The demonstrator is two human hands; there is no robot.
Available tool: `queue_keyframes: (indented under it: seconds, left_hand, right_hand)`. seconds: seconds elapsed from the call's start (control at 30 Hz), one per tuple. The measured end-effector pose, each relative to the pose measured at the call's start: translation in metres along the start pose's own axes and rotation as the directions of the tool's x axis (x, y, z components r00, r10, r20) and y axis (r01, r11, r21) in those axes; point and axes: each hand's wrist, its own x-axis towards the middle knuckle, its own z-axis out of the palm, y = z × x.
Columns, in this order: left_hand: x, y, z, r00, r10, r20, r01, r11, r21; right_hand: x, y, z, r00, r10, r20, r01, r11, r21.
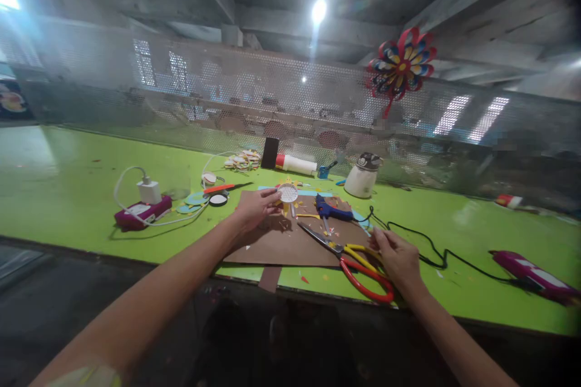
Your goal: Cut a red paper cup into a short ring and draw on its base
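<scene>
as the left hand [258, 208] pinches a disc [288, 194], the right hand [400, 254] curls, grip unclear.

Smooth metal, plastic and matt cardboard upon a shiny counter [82, 193].
The green surface of it looks smooth and reflects light; the brown board [267, 248] is matt, like cardboard. The scissors [336, 248] have smooth metal blades and plastic-looking handles, the glue gun [336, 212] appears of blue plastic, and the perforated screen [254, 94] seems metal.

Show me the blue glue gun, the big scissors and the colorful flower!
Blue glue gun [336, 212], head view: its body.
Big scissors [336, 248], head view: near the pivot.
Colorful flower [403, 66], head view: yellow center.
</scene>
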Motion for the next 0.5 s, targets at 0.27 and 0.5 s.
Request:
queue_keyframes:
  seconds: [0.27, 0.5]
  left_hand:
    - [0.005, 0.000, -0.007, 0.996, 0.018, -0.083, -0.020, 0.999, -0.028]
    - [0.007, -0.003, -0.011, 0.996, -0.003, -0.094, 0.002, 1.000, -0.009]
  right_hand:
    - [0.005, 0.007, 0.002, 0.995, 0.086, -0.058, -0.082, 0.994, 0.069]
    - [0.006, 0.015, 0.000, 0.995, 0.095, -0.023, -0.093, 0.995, 0.044]
